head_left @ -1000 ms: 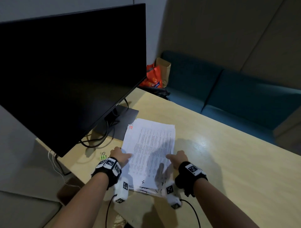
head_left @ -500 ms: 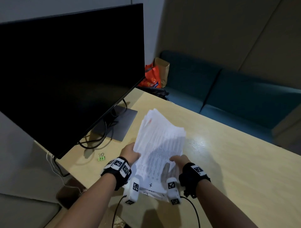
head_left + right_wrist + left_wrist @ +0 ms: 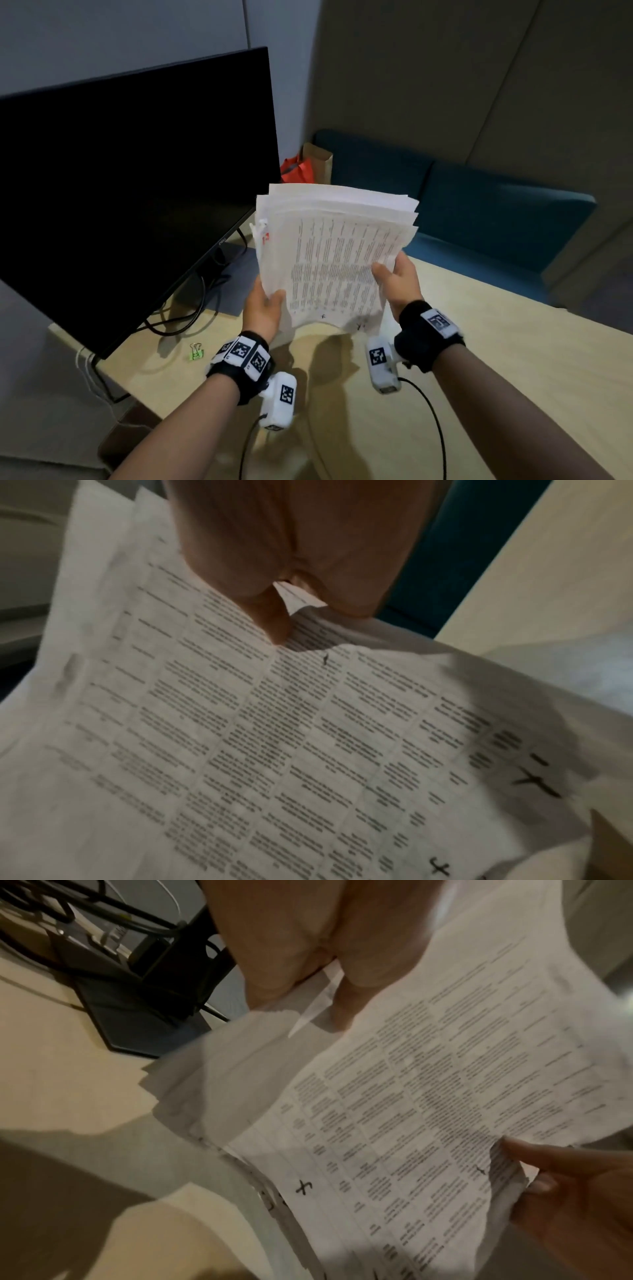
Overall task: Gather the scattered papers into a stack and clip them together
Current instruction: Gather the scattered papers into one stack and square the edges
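Note:
A stack of printed white papers [image 3: 335, 253] stands nearly upright above the wooden table [image 3: 479, 342], its sheets fanned unevenly at the top. My left hand [image 3: 265, 305] grips its left edge, thumb on the front sheet. My right hand [image 3: 394, 277] grips the right edge the same way. The left wrist view shows the papers [image 3: 428, 1096] pinched under my left hand [image 3: 308, 961]; the right wrist view shows the papers [image 3: 274, 737] held by my right hand [image 3: 291, 561]. A green binder clip [image 3: 196, 351] lies on the table to the left, near the monitor.
A large black monitor [image 3: 120, 192] stands on the table's left side, its base [image 3: 233, 284] and cables [image 3: 178, 322] behind the papers. A blue bench [image 3: 479, 212] runs along the far wall, with a red bag and a brown paper bag [image 3: 308, 168] in the corner.
The papers lay flat on the table a second ago. Both hands have gripped their sides and lifted the stack upright, off the table.

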### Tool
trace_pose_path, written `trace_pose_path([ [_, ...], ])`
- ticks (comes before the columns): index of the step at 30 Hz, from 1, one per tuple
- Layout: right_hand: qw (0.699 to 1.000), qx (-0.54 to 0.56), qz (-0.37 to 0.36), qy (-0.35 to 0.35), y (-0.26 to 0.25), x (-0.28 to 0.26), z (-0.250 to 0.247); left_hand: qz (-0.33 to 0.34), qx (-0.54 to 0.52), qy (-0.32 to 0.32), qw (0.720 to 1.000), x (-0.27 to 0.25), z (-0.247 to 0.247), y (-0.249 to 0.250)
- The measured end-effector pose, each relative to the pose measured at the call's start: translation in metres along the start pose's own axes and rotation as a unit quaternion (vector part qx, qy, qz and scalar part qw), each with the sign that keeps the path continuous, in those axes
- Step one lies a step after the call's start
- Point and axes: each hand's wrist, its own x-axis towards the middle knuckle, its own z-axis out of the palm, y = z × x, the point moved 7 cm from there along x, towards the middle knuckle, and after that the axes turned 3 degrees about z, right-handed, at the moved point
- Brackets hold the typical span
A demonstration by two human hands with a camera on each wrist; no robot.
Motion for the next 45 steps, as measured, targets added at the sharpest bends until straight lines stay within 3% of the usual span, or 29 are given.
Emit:
trace_pose_path([
  [7,1.0,0.009,-0.019,-0.006,0.007,-0.021,-0.005,0.018,-0.008,0.024,1.0,-0.011,0.0,0.003],
  [12,0.993,0.104,-0.062,0.01,-0.018,-0.016,-0.002,0.085,-0.102,0.022,0.991,-0.008,-0.005,0.054],
  [15,0.987,0.115,-0.085,0.071,-0.039,-0.012,-0.004,0.117,-0.158,0.057,0.979,-0.006,-0.011,0.087],
  [18,0.983,0.105,-0.087,0.119,-0.049,-0.007,-0.005,0.101,-0.179,0.101,0.973,-0.005,-0.017,0.101],
  [24,0.984,0.05,-0.082,0.152,-0.046,-0.007,-0.008,0.036,-0.159,0.11,0.981,-0.001,-0.017,0.096],
  [27,0.989,0.059,-0.07,0.118,-0.043,-0.008,-0.008,0.043,-0.154,0.085,0.984,-0.003,-0.017,0.097],
  [33,0.99,0.099,-0.085,-0.045,-0.047,-0.014,0.006,0.07,-0.134,-0.03,0.988,-0.01,-0.013,0.102],
  [36,0.991,0.06,-0.075,-0.09,-0.037,-0.02,0.004,0.074,-0.087,-0.072,0.991,-0.006,-0.014,0.092],
  [40,0.996,-0.025,-0.047,-0.065,-0.022,-0.021,-0.001,0.059,-0.078,-0.057,0.994,0.001,-0.02,0.074],
  [45,0.998,0.002,0.034,-0.049,0.024,-0.015,-0.004,-0.031,-0.111,-0.058,0.992,0.001,-0.012,0.032],
])
